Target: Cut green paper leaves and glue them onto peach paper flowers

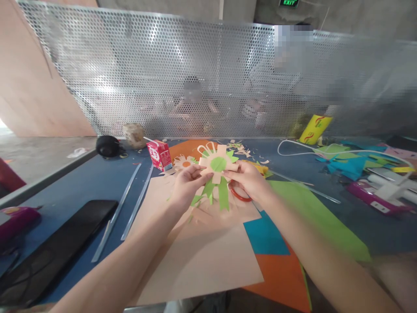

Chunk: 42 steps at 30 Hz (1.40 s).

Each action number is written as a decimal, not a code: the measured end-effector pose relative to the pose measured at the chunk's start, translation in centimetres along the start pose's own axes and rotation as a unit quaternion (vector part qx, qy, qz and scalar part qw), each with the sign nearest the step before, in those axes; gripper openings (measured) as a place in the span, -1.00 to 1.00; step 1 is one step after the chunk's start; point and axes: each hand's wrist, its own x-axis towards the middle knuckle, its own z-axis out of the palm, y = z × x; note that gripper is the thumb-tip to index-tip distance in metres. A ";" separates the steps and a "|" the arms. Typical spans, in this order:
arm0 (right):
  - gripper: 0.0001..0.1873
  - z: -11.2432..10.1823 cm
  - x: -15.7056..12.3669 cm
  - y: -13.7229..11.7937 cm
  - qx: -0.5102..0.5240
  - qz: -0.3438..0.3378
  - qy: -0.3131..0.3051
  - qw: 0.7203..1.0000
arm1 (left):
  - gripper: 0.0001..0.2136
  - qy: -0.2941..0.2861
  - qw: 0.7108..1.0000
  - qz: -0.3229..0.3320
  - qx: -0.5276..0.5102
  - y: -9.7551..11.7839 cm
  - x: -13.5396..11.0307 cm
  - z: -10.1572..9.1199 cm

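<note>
Both hands hold up a paper flower point(218, 164) with pale peach petals, a green round centre and green strips hanging below it. My left hand point(188, 181) pinches its left edge between thumb and fingers. On the opposite side my right hand point(249, 179) grips the right petals the same way. Below the right hand shows a red scissors handle point(241, 194), partly hidden. Under the hands lie large peach paper sheets point(195, 261) with small green and peach scraps on them. Another paper flower point(185, 163) with an orange centre lies behind my left hand.
A pink drink carton point(159, 154) stands left of the papers, near clear glue sticks point(138, 202) and a black tray-like object point(61, 252). Blue point(267, 232), orange and green sheets lie right. A purple glue gun point(378, 195), white cable and yellow roll point(315, 129) are farther right. A perforated metal screen point(146, 78) closes the back.
</note>
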 end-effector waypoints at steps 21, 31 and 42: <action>-0.79 -0.2 0.2 0.1 -0.036 -0.022 0.015 0.999 | -0.76 0.012 0.996 0.033 0.084 1.1 -0.4 0.4; -0.81 -0.1 0.0 0.1 -0.058 -0.024 0.012 0.998 | -0.78 -0.030 0.995 0.054 0.079 1.2 -0.4 0.2; -0.82 0.7 -0.1 -0.1 -0.109 -0.032 0.023 0.993 | -0.81 -0.008 0.995 0.057 0.088 1.0 -0.4 0.3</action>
